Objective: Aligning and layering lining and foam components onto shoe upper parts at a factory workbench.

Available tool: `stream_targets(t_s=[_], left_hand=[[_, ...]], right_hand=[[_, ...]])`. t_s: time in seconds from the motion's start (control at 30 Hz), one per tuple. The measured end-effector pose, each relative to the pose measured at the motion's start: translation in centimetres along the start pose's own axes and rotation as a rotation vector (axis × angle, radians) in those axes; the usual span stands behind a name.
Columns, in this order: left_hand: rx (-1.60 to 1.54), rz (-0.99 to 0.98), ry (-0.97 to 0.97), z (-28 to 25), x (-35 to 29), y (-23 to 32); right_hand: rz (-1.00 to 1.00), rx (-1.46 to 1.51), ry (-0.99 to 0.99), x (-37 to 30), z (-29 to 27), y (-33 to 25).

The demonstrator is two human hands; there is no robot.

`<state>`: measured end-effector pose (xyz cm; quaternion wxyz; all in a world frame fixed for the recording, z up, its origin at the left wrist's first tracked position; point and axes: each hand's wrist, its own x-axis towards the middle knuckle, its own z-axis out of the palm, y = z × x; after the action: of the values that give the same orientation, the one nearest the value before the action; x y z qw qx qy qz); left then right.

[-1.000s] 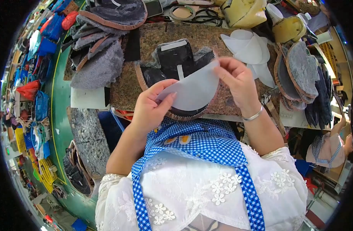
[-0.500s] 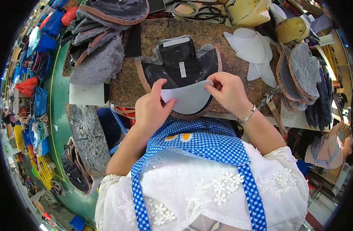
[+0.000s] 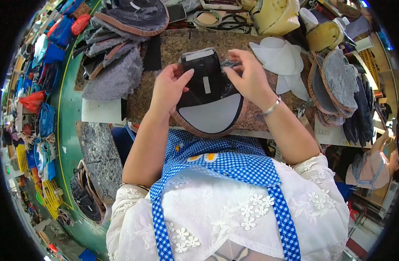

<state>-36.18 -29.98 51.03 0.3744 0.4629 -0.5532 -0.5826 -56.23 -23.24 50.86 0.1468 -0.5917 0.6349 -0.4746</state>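
A fur-lined shoe upper (image 3: 201,101) lies before me, its black inner side up, with a stitched brown edge and a tongue-like flap at the far end. Within its near end sits a white half-moon sheet (image 3: 212,116). At the upper's left side, my left hand (image 3: 168,89) grips the edge between thumb and fingers. On the opposite side my right hand (image 3: 248,78) pinches the grey fleece edge beside the tongue. Both hands cover parts of the side edges. The white half-moon sheet is untouched by either hand.
Grey fleece uppers are piled on the left (image 3: 114,71) and right (image 3: 338,80). White cut-out sheets (image 3: 280,58) rest at the right of the brown work board (image 3: 140,98). Yellow containers (image 3: 275,17), cords and a phone (image 3: 176,13) stand behind. Another person (image 3: 369,169) is at far right.
Both hands have let go of the white half-moon sheet and moved away from me to the upper's sides. The sheet now lies flat in the near end, and the sides are drawn inward.
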Motion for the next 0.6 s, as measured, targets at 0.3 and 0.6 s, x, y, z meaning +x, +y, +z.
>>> stream_targets(t_s=[0.3,0.6], left_hand=[[-0.272,0.040,-0.316,-0.1,-3.7,3.6],[-0.373,0.079,-0.212,0.6,-4.3,3.4]], right_hand=[[0.160,0.617,-0.099,-1.5,-2.0,-4.8],[0.445,0.964,-0.009,-2.5,-1.5,-6.3]])
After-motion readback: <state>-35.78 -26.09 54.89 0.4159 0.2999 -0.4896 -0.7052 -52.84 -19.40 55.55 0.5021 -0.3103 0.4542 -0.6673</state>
